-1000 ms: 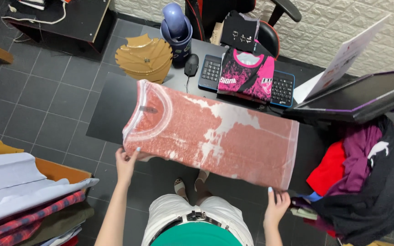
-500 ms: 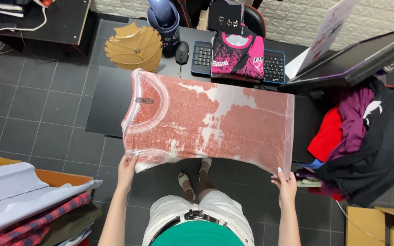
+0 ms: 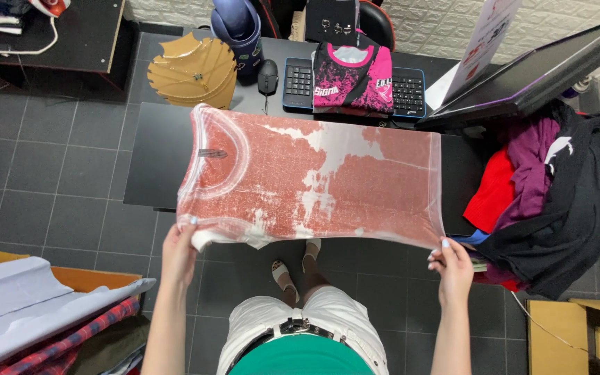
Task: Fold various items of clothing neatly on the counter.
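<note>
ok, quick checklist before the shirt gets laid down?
1. Left hand grips shirt near corner: ok.
2. Right hand grips the other near corner: ok.
3. Shirt spread flat, no big folds: ok.
4. Far edge over the black table: ok.
5. Keyboard and mouse apart from shirt: ok.
6. Clothes pile clear of shirt's right edge: cannot tell.

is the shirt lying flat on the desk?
No. Both hands, left and right, hold the shirt stretched out by its near edge.
</note>
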